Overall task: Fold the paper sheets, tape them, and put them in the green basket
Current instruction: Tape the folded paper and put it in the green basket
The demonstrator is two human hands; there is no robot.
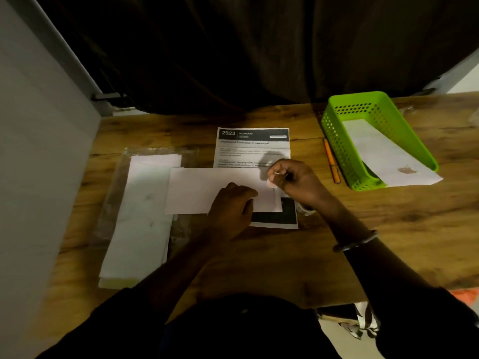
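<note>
A folded white sheet [202,189] lies across the middle of the wooden table. My left hand [232,207] rests flat on its lower right part and presses it down. My right hand [293,178] hovers at the sheet's right end, fingers curled, pinching a small pale piece of tape [271,183]. A stack of white paper sheets [141,218] lies to the left on a clear plastic sleeve. The green basket [337,141] stands at the right with one folded, taped sheet [383,154] in it, sticking out over the near end.
A printed instruction page [252,147] lies under the folded sheet, its dark lower corner showing beside my left hand. An orange pen [331,160] lies left of the basket. A grey wall runs along the left, and a dark curtain hangs behind the table.
</note>
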